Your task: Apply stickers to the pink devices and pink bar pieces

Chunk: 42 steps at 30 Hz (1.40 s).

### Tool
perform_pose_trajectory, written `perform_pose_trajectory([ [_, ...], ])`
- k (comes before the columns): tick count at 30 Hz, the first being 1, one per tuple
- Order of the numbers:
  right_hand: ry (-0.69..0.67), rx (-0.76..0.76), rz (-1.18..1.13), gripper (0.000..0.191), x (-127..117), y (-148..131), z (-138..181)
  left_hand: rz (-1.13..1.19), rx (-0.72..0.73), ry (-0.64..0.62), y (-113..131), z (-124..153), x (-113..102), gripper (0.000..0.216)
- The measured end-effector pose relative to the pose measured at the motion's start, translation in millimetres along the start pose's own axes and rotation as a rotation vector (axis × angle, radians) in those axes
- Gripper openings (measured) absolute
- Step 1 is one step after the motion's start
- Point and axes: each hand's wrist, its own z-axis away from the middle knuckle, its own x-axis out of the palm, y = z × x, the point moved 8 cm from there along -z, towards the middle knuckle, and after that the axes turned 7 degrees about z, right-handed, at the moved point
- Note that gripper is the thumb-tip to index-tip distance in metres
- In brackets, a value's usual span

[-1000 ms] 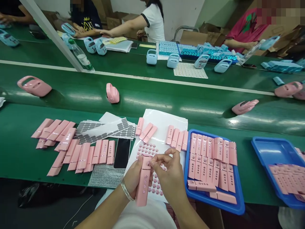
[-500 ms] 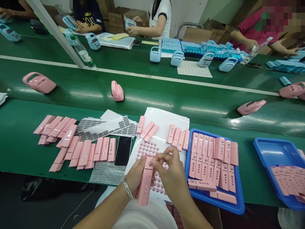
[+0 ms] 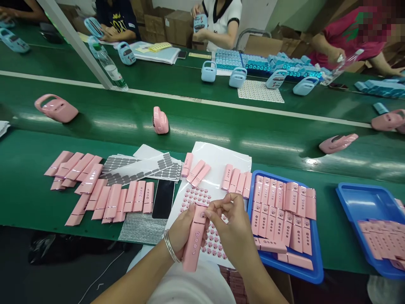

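Observation:
My left hand is closed around a long pink plastic panel, which is tilted over the table edge. The panel bears a column of small icons and a round sticker near its upper end. At that end, my right hand has thumb and forefinger bent together beside the sticker, close to the panel's edge. Whether anything is between those fingertips I cannot make out. Beneath both hands lies a white sheet of round stickers, partly covered by them.
Pink panels lie in groups at left; more fill a blue tray at right. A second blue tray stands farther right. A phone rests by the sheet. Pink handled casings sit on the green conveyor. Co-workers sit opposite.
My right fingertips have shifted slightly right, off the round sticker, which now shows more fully. The pink casings on the conveyor have moved a little right. A co-worker opposite has raised a blue casing.

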Motion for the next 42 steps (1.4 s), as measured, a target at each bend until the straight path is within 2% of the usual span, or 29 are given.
perform_pose_trajectory([
  [7, 0.009, -0.04, 0.125, 0.023, 0, -2, -2, 0.007, 0.023, -0.009, 0, 0, 0, 0.053],
  [14, -0.088, -0.01, 0.153, 0.02, 2, -5, -1, -0.016, 0.026, -0.011, -1, -2, 1, 0.051],
  [23, -0.011, -0.009, 0.161, 0.02, 0, -4, 4, -0.046, 0.012, -0.017, -2, 3, 5, 0.055],
  [27, 0.101, -0.008, 0.198, 0.023, -4, 4, 1, -0.054, -0.017, -0.036, -8, -1, 2, 0.059],
  [31, 0.101, -0.054, 0.025, 0.015, -7, 14, -5, 0.035, -0.054, -0.033, -12, -5, 1, 0.056],
  [34, 0.121, -0.017, -0.011, 0.006, -12, 25, 0, 0.071, -0.057, -0.052, -9, -6, 3, 0.053],
  [38, -0.012, 0.016, 0.056, 0.014, 10, 41, 23, 0.093, 0.001, -0.055, -3, -10, 4, 0.052],
  [42, 0.052, 0.0, 0.13, 0.051, 28, 56, 41, 0.043, -0.029, -0.033, -6, -14, 7, 0.055],
])
